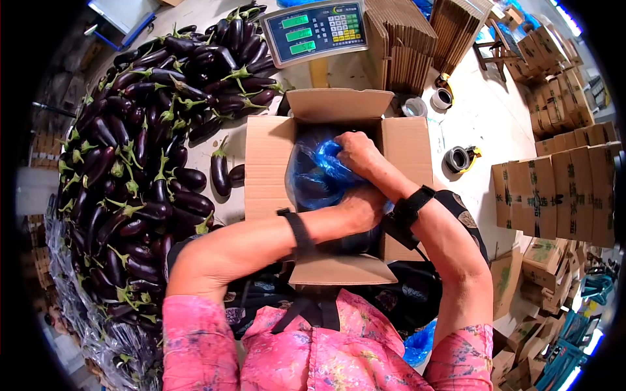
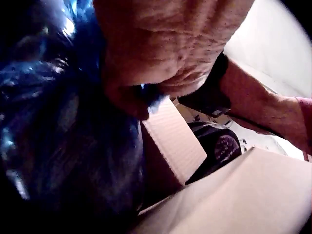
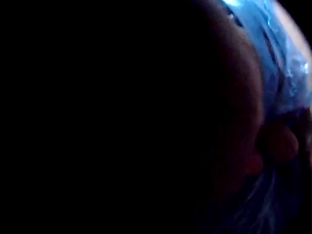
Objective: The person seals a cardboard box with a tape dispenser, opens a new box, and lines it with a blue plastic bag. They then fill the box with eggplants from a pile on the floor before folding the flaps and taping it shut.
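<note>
An open cardboard box point(image 1: 268, 159) holds a blue plastic bag point(image 1: 313, 171) with dark contents, which look like eggplants through the film. In the head view the right hand point(image 1: 357, 153) grips gathered film at the upper part of the bag. Just below it, partly under the right forearm, is the left hand point(image 1: 365, 203). The left wrist view shows the left hand point(image 2: 165, 53) with curled fingers and a bit of blue film between them, beside the bulging bag point(image 2: 73, 146). The right wrist view is very dark, with blue film point(image 3: 282, 63) beside the right hand's fingers.
A large pile of eggplants point(image 1: 150, 130) covers the left side of the table, with a loose eggplant point(image 1: 220, 173) near the box. Behind the box stand a scale display point(image 1: 316, 32) and folded cartons point(image 1: 407, 45). Tape rolls point(image 1: 458, 159) lie to the right.
</note>
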`<state>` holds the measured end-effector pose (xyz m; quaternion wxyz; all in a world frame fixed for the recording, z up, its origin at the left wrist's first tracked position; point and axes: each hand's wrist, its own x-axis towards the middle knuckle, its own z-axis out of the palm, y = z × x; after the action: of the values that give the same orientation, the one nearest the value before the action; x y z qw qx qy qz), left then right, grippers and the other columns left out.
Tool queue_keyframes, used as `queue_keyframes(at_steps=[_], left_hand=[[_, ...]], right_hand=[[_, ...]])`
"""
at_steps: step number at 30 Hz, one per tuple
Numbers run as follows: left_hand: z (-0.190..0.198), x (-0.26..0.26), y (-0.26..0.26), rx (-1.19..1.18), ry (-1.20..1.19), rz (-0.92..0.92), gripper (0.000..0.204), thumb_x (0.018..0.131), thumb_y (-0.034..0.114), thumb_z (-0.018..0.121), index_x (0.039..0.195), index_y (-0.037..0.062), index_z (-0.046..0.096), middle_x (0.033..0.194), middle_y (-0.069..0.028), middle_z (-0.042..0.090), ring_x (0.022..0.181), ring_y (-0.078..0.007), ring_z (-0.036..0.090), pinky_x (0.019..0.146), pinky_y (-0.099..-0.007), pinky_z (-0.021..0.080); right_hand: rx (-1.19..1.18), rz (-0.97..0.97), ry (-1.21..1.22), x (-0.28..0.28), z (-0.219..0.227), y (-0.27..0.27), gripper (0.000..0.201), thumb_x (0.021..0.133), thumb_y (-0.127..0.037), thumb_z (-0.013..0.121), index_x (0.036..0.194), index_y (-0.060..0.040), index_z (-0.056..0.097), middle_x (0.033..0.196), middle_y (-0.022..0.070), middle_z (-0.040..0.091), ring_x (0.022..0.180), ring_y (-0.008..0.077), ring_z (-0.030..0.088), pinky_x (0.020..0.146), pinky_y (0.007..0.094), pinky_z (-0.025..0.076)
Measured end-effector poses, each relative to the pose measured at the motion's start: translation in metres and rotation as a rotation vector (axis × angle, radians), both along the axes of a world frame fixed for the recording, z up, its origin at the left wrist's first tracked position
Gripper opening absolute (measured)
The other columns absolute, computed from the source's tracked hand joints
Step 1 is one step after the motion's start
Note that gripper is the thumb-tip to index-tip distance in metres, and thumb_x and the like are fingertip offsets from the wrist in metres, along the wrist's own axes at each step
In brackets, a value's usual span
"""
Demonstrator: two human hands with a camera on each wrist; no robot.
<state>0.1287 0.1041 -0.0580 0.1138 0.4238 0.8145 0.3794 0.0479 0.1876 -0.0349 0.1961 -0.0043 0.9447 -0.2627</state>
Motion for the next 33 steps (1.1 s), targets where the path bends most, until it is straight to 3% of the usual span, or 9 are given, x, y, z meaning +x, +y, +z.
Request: queue_keyframes(at_steps=[6,10,11,14,17,19,22,27,33], left_hand=[[-0.056,0.022,-0.015,0.081,-0.455,-0.261,0.028,0.103,0.015,0.043,0.126,0.0065,0.058,0.126,-0.0107,0.061,0.114,-0.0128,0.055,0.105,-0.0288,0.04],[0.023,0.047,-0.038,-0.445,0.078,-0.871,0.032,0.085,0.011,0.056,0.114,0.0017,0.061,0.101,-0.0231,0.067,0.092,-0.0357,0.064,0.083,-0.0453,0.052],[0.082,0.027,-0.063,-0.28,-0.266,-0.857,0.033,0.076,0.009,0.059,0.108,0.0016,0.062,0.09,-0.023,0.065,0.08,-0.0439,0.062,0.071,-0.051,0.053],[0.096,-0.015,-0.06,-0.336,0.066,-0.4,0.031,0.076,0.01,0.06,0.106,0.0032,0.061,0.087,-0.0203,0.065,0.078,-0.0438,0.063,0.069,-0.0511,0.053],[0.092,-0.056,-0.047,0.062,0.018,-0.105,0.035,0.076,0.013,0.064,0.111,0.0073,0.062,0.099,-0.0182,0.063,0.083,-0.0422,0.062,0.072,-0.0497,0.053],[0.065,-0.051,-0.032,-0.058,0.075,-0.255,0.035,0.075,0.013,0.066,0.11,0.0086,0.064,0.1,-0.0181,0.062,0.085,-0.041,0.062,0.073,-0.0491,0.053],[0.027,-0.052,-0.02,-0.231,0.114,-0.319,0.022,0.074,0.007,0.065,0.096,0.0116,0.065,0.09,-0.0155,0.059,0.088,-0.0373,0.062,0.073,-0.0471,0.053],[0.0,-0.088,-0.085,-0.184,0.38,-0.146,0.014,0.074,0.01,0.063,0.088,0.0085,0.064,0.085,-0.0123,0.056,0.086,-0.0331,0.057,0.07,-0.0444,0.048],[0.015,-0.05,-0.097,-0.322,0.515,-0.201,0.018,0.071,0.021,0.07,0.076,0.0044,0.065,0.091,-0.0095,0.055,0.099,-0.0285,0.05,0.081,-0.0406,0.041]], right_hand=[[0.063,0.552,0.156,0.047,0.004,-0.007,0.02,0.073,-0.001,0.06,0.091,-0.0009,0.069,0.099,0.0204,0.067,0.093,0.04,0.066,0.083,0.0454,0.055],[0.149,0.727,0.404,0.08,0.003,0.005,0.01,0.079,-0.005,0.059,0.084,-0.0042,0.067,0.098,0.0129,0.062,0.093,0.0292,0.063,0.078,0.0352,0.054],[0.208,0.701,0.468,0.087,-0.01,0.001,0.01,0.078,-0.011,0.061,0.075,-0.0072,0.069,0.096,0.0106,0.062,0.093,0.0245,0.059,0.079,0.0329,0.052],[0.287,0.608,0.195,0.105,0.009,-0.026,0.024,0.084,-0.011,0.056,0.105,-0.0081,0.066,0.1,0.0074,0.06,0.106,0.0221,0.055,0.092,0.036,0.047],[1.18,0.888,0.763,0.139,-0.039,-0.032,0.042,0.095,-0.015,0.044,0.134,-0.0049,0.057,0.129,0.0084,0.059,0.123,0.0221,0.051,0.101,0.0474,0.043],[0.896,0.722,0.581,0.145,-0.138,-0.061,0.041,0.092,-0.016,0.048,0.128,-0.0048,0.063,0.127,0.0118,0.062,0.117,0.0275,0.056,0.1,0.0509,0.044],[0.865,0.928,0.64,0.145,-0.018,-0.023,0.039,0.086,-0.018,0.053,0.119,-0.0037,0.069,0.128,0.0168,0.061,0.12,0.033,0.054,0.1,0.0512,0.043],[0.262,0.59,0.72,0.129,-0.005,0.005,0.01,0.073,-0.019,0.062,0.078,-0.0111,0.065,0.084,0.0049,0.051,0.087,0.022,0.051,0.077,0.0355,0.043],[0.203,0.206,0.711,0.07,-0.021,0.001,0.014,0.073,-0.008,0.063,0.086,-0.01,0.059,0.093,0.0106,0.053,0.091,0.0301,0.052,0.076,0.0418,0.042]])
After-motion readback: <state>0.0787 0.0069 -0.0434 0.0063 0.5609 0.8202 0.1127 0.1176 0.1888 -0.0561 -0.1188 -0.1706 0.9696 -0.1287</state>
